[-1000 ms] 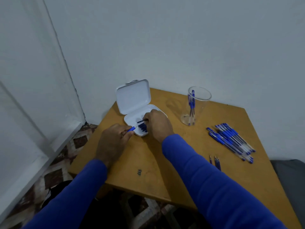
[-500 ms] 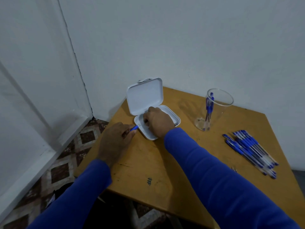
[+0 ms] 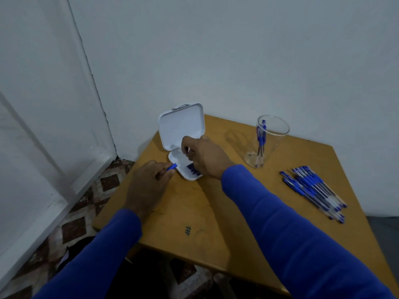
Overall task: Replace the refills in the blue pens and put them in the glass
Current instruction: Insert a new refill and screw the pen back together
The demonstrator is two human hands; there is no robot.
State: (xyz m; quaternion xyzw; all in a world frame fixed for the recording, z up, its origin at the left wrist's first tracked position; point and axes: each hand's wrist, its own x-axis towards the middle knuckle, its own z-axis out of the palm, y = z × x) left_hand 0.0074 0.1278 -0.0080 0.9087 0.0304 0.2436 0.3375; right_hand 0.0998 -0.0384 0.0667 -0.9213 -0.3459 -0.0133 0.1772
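We hold a blue pen part (image 3: 172,167) in our left hand (image 3: 149,184), its fingers curled round it so that only the blue tip pokes out toward the white case (image 3: 181,134); the hand rests on the worktop (image 3: 194,212) just beside the case's near left side. Our right hand (image 3: 205,158) hangs over the case's open tray, its fingers bunched together in a pinch above the tray; whether they hold anything we cannot tell, since the hand hides the spot. The case sits at the far left corner of the worktop, its lid standing up against the wall; dark blue refills (image 3: 193,170) lie in the near end of the tray, partly covered by our right hand. The glass (image 3: 266,141) stands upright near the far edge, right of the case and well apart from it; a pair of blue pens (image 3: 261,137) lean inside it. A loose pile of blue pens (image 3: 313,190) lies flat by the right edge, near the glass but not touching it. A small hash mark (image 3: 188,230) is drawn on the worktop toward the near edge, between our two sleeves; both sleeves are blue.
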